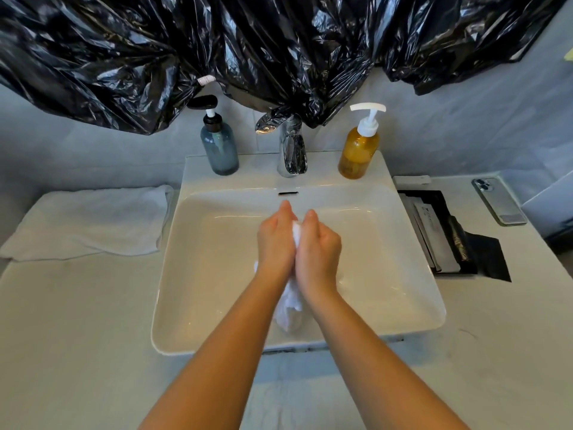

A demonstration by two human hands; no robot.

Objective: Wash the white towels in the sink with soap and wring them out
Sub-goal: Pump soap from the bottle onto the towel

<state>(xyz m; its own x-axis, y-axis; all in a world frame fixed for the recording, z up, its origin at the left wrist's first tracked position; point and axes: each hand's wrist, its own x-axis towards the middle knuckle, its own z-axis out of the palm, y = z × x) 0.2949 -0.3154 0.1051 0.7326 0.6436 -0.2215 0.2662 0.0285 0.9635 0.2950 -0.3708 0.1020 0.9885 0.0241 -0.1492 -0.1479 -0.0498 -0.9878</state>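
Over the white sink (173,274), my left hand (274,240) and my right hand (319,243) are pressed together, palms facing, with a wet white towel (290,308) squeezed between them. Their fingers bend over the top of the towel, where a small white fold shows between the fingertips. The rest of the towel hangs bunched below my wrists, above the basin floor. A second white towel (86,221) lies folded flat on the counter left of the sink. An amber soap pump bottle (358,153) stands on the sink ledge at the back right.
A grey pump bottle (220,150) stands back left, and a chrome tap (291,150) partly wrapped in black plastic is in the middle. A black plastic sheet (279,41) hangs over the wall above. Right of the sink are a lined counter opening (449,237) and a phone (499,201).
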